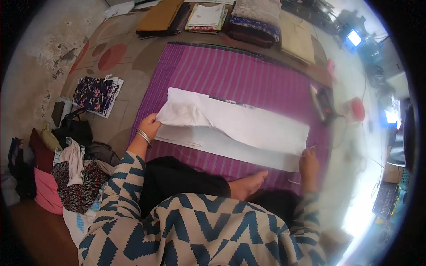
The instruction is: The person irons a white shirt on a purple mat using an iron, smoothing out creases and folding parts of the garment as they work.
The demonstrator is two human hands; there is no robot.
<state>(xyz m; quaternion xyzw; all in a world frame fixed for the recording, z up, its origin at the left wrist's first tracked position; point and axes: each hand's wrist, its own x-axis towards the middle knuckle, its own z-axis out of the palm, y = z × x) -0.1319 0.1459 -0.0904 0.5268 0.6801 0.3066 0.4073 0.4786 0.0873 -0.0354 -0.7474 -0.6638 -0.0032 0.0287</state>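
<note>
A long white garment (pixel 259 123), folded lengthwise and possibly trousers, lies across a purple striped cloth (pixel 229 73) in front of my crossed legs. My left hand (pixel 149 124), with bangles at the wrist, pinches its left end. At the far right end, my right hand (pixel 309 163) grips the corner. The upper layer is lifted and bows between the hands, apart from the flat layer beneath. Wrinkles show near the left end. A dark patterned patch shows along the far edge. My fingers partly hide both gripped edges.
A clothes iron (pixel 324 103) with a cord rests at the cloth's right edge. Folded stacks (pixel 256 23) of fabric line the far side. Folded patterned clothes (pixel 96 94) lie left, above a heap of loose clothes (pixel 80 183). A red round object (pixel 357 109) stands right.
</note>
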